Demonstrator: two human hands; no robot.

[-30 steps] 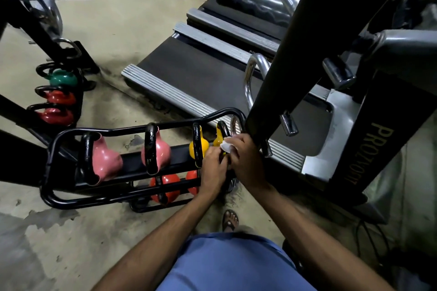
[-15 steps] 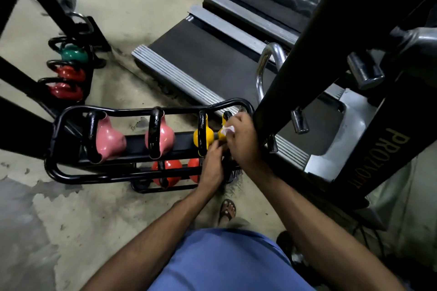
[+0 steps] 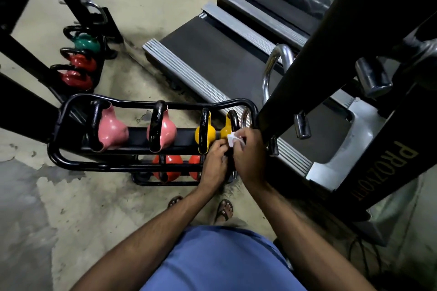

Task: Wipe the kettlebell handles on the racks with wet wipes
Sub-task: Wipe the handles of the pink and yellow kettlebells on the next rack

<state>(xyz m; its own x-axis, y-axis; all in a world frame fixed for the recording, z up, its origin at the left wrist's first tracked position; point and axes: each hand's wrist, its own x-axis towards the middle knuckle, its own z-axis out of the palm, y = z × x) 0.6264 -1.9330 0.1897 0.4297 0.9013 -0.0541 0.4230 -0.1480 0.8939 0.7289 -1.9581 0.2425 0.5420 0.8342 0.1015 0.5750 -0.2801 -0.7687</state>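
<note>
Mostly, the right hand (image 3: 248, 156) is hiding the lower handle of the yellow kettlebell (image 3: 227, 129) on the rack (image 3: 71, 101). Its fingers are pinching a white wipe (image 3: 233, 139) against that handle, while the left hand (image 3: 214, 165) is gripping just beside it, fingertips hidden.

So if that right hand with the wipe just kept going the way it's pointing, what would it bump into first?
Probably the black handle of the yellow kettlebell at the rack's right end: the right hand holds the wet wipe right at it. Depth is hard to judge.
</note>
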